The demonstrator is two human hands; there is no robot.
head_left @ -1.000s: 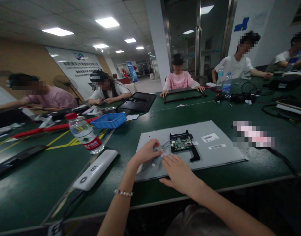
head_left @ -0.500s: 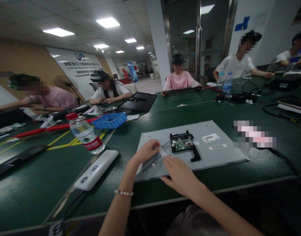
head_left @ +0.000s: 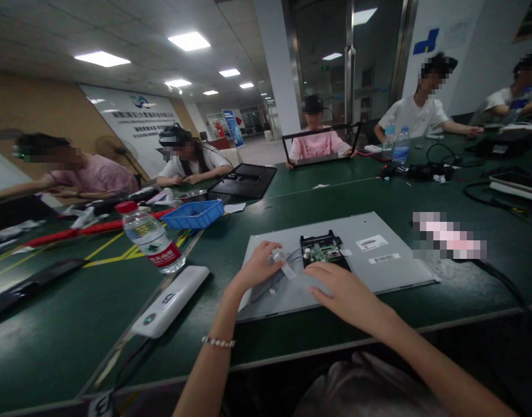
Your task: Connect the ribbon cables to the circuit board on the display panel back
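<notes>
A grey metal display panel (head_left: 392, 282) lies flat before me, back side up, with a green circuit board (head_left: 321, 252) in a black bracket (head_left: 316, 237) on it. My left hand (head_left: 262, 267) pinches a short strip of clear tape (head_left: 288, 269) between thumb and fingers, over the panel's left part. Thin grey cables (head_left: 294, 255) run from the board beneath that strip. My right hand (head_left: 342, 291) hovers at the bracket's near side, fingers stretched out and thumb apart, holding nothing. It hides the lower part of the bracket.
Left of the panel are a white power bank (head_left: 172, 301) with a cable, a red-capped water bottle (head_left: 155, 240) and a blue tray (head_left: 194, 214). A blurred pink object (head_left: 451, 236) lies to the right. Across the table, a person holds a black frame (head_left: 322, 162); other people sit around.
My right hand has let go of the tape strip and moved right, toward the bracket. My left hand still has the strip. The person opposite has tilted the black frame upright.
</notes>
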